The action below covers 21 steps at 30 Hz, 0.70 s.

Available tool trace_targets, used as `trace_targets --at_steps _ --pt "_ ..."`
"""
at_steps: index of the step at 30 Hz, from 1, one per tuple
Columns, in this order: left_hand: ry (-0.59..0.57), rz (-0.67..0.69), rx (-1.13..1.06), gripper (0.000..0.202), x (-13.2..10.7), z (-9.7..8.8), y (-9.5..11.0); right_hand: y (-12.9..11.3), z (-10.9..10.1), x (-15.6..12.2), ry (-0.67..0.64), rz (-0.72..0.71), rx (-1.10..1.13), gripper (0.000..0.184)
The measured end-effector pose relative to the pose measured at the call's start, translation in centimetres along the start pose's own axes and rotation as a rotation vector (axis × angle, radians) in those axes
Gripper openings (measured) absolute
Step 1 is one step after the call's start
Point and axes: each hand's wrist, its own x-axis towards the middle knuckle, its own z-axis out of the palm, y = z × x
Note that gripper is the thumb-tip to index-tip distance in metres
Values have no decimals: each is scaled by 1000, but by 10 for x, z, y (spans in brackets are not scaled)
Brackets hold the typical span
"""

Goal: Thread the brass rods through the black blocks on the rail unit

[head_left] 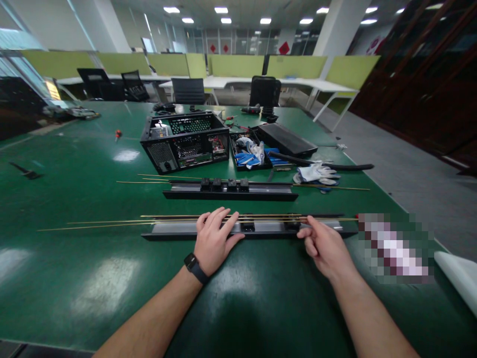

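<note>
Nearest me, a long black rail with a pale channel (175,227) lies crosswise on the green table. Thin brass-coloured rods (104,223) run along its far side and stick out well past its left end. My left hand (216,236), with a dark watch on its wrist, rests across rail and rods with fingers spread. Two black blocks sit in the channel: one block (247,223) is right of my left hand, the other block (291,223) at my right fingertips. My right hand (324,246) has its index finger stretched to the rods, thumb apart, other fingers curled.
Farther off lies a second black rail (231,196) with several black blocks (231,184) and rods. Beyond are an open black computer case (186,141), a tray with gloves (251,151), a black panel (285,138) and a white glove (316,172). A blurred patch covers something at right.
</note>
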Motion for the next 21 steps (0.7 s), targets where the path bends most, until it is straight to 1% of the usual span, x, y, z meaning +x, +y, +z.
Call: trace_targets --at_steps 7,10,13,17,21 --pt "0 1 -5 46 0 0 0 -2 0 -1 2 17 20 48" --pt "2 4 -6 47 0 0 0 -3 2 -3 3 37 46 44" --pt "3 -2 -4 47 1 0 0 -4 4 -4 -30 81 67 38" --pt "0 -6 -5 47 1 0 0 -3 4 -4 -17 93 68 39" --pt "2 -6 -3 46 2 0 1 2 12 -10 -93 70 33 44"
